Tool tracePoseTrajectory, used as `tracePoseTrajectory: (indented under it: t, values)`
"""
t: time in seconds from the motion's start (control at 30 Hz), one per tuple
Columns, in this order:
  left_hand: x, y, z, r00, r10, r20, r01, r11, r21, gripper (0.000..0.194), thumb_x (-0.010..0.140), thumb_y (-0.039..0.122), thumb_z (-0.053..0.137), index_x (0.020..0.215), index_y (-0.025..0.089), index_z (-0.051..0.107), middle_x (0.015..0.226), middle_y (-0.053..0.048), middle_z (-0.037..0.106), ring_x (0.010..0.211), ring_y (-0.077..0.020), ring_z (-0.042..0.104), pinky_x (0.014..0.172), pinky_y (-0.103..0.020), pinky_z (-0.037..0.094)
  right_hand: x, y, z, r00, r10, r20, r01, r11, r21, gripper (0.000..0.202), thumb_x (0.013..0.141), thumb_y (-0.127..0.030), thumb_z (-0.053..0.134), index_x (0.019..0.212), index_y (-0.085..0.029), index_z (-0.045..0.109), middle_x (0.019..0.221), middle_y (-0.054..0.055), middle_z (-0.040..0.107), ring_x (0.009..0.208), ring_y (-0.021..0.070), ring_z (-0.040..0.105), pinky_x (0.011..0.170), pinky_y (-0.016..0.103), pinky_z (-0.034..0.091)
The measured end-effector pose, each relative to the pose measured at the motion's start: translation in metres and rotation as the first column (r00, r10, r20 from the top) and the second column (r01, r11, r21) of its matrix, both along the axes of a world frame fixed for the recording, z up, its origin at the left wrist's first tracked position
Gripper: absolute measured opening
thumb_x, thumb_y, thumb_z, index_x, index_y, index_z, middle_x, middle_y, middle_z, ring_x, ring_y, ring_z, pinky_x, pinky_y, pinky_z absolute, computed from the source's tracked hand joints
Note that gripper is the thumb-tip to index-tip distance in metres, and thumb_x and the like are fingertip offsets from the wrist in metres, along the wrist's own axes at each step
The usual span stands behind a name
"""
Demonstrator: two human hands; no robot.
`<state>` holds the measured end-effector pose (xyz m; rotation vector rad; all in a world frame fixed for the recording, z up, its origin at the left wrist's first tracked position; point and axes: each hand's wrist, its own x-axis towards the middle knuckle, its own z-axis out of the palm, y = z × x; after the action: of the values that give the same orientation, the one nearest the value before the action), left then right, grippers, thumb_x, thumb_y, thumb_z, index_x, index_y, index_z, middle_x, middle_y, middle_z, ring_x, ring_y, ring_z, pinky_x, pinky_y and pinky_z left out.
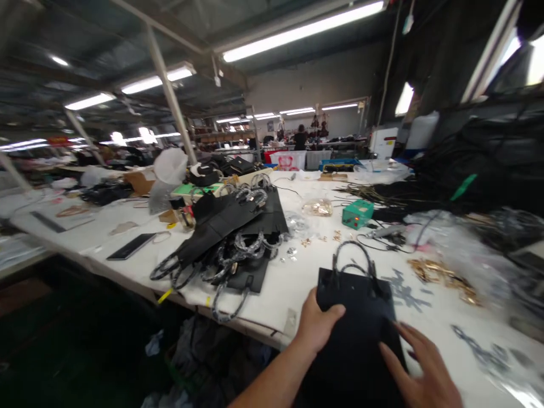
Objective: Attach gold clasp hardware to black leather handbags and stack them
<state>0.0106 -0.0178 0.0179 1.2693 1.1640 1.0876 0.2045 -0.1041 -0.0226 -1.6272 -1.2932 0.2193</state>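
Observation:
A black handbag [352, 340] with two upright looped handles is in front of me, at the near edge of the white worktable. My left hand [317, 320] grips the bag's left edge, thumb across the front and the other fingers hidden behind. At the right edge, my right hand [420, 362] touches the bag with its fingers stretched out and apart, slightly blurred. To the left lies a pile of flat black bag pieces [229, 221], their looped handles wrapped in clear film.
On the worktable [140, 269] are a green box with a red light [357, 214], a bag of gold fittings [318, 207], gold hardware [444, 275] and a dark flat tablet-like object [131, 246]. Clear plastic [463, 243] and heaped black material [480, 153] stand at the right.

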Motion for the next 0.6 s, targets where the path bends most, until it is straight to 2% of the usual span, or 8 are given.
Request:
tracePoseTrajectory:
  t: [0.07,0.13,0.2,0.27,0.37,0.47,0.53,0.6]
  values:
    - [-0.001,0.008,-0.007,0.966,0.155,-0.208,-0.116,0.976,0.186,0.054,0.071,0.026,0.071,0.122,0.015,0.059,0.131,-0.015,0.058,0.131,-0.0323,0.044,0.112,-0.047,0.03,-0.006,0.012,0.008,0.994,0.009,0.113,-0.012,1.0,0.028,0.049,0.08,-0.05,0.064,0.12,-0.021,0.064,0.128,0.013,0.058,0.119,0.0337,0.053,0.102,0.053,0.043]
    - [-0.004,0.016,-0.017,0.917,0.184,-0.353,-0.073,0.95,0.305,0.056,0.075,0.028,0.068,0.127,0.013,0.055,0.137,-0.017,0.051,0.134,-0.0306,0.04,0.114,-0.047,0.026,-0.011,0.024,0.011,0.981,0.053,0.186,-0.053,0.999,-0.007,0.039,0.083,-0.042,0.063,0.117,-0.021,0.067,0.128,0.012,0.06,0.119,0.0315,0.053,0.103,0.052,0.042]
    - [-0.009,0.023,-0.025,0.894,0.151,-0.421,-0.026,0.957,0.289,0.06,0.077,0.032,0.067,0.132,0.013,0.051,0.131,-0.016,0.054,0.126,-0.029,0.048,0.111,-0.046,0.032,-0.014,0.031,0.009,0.976,0.06,0.209,-0.056,0.998,-0.022,0.033,0.084,-0.035,0.064,0.113,-0.022,0.069,0.127,0.012,0.06,0.119,0.0306,0.052,0.103,0.051,0.042]
    - [-0.012,0.029,-0.026,0.897,0.107,-0.429,-0.01,0.975,0.222,0.068,0.078,0.035,0.067,0.138,0.014,0.045,0.125,-0.015,0.058,0.118,-0.0275,0.054,0.105,-0.045,0.038,-0.016,0.033,0.008,0.978,0.049,0.202,-0.047,0.999,-0.019,0.031,0.083,-0.031,0.065,0.113,-0.023,0.069,0.127,0.012,0.06,0.12,0.0301,0.051,0.103,0.05,0.042]
    - [-0.011,0.039,-0.016,0.918,0.066,-0.391,-0.024,0.994,0.111,0.079,0.076,0.04,0.071,0.144,0.013,0.039,0.116,-0.013,0.062,0.102,-0.0255,0.061,0.095,-0.042,0.046,-0.018,0.029,0.01,0.983,0.047,0.177,-0.047,0.999,-0.005,0.031,0.083,-0.029,0.065,0.113,-0.024,0.069,0.128,0.011,0.06,0.121,0.0295,0.051,0.104,0.049,0.042]
    - [-0.006,0.05,-0.001,0.951,0.077,-0.301,-0.071,0.997,0.029,0.082,0.069,0.04,0.077,0.14,0.012,0.044,0.108,-0.011,0.065,0.091,-0.0242,0.063,0.086,-0.04,0.05,-0.018,0.027,0.011,0.986,0.052,0.156,-0.055,0.998,0.012,0.029,0.084,-0.026,0.064,0.113,-0.025,0.069,0.127,0.01,0.061,0.121,0.0289,0.051,0.104,0.048,0.043]
    - [-0.003,0.054,0.007,0.994,0.018,-0.104,-0.028,0.996,-0.088,0.075,0.067,0.037,0.08,0.133,0.014,0.052,0.105,-0.01,0.068,0.089,-0.0238,0.066,0.083,-0.038,0.052,-0.019,0.026,0.012,0.985,0.059,0.164,-0.063,0.998,0.023,0.029,0.084,-0.023,0.063,0.113,-0.025,0.069,0.126,0.01,0.061,0.12,0.0285,0.052,0.103,0.049,0.044]
    - [0.0,0.055,0.014,0.986,-0.091,0.137,0.127,0.952,-0.277,0.061,0.068,0.034,0.08,0.121,0.014,0.06,0.101,-0.011,0.071,0.084,-0.0248,0.069,0.079,-0.037,0.054,-0.019,0.025,0.013,0.981,0.065,0.182,-0.072,0.997,0.03,0.029,0.085,-0.022,0.062,0.113,-0.024,0.067,0.125,0.01,0.06,0.119,0.0281,0.053,0.101,0.049,0.045]
